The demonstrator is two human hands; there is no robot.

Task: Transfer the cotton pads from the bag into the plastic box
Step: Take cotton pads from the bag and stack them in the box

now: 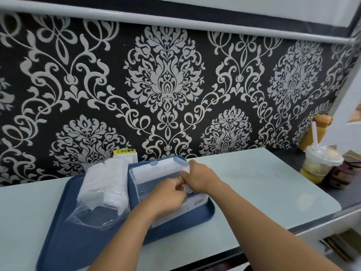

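Pads [185, 173], a small white stack, sit over the open box [156, 182] on the tray [64, 241], pinched by both hands: right grip [197, 178] curled round them, left grip [166, 198] pinching below. Bag [103, 188] lies just left.

Both forearms reach forward and converge — the left hand [166, 196] lies knuckles-up with fingers curled inward, and the right hand [197, 178] meets it from the right, fingers bent in a pinch at its fingertips.
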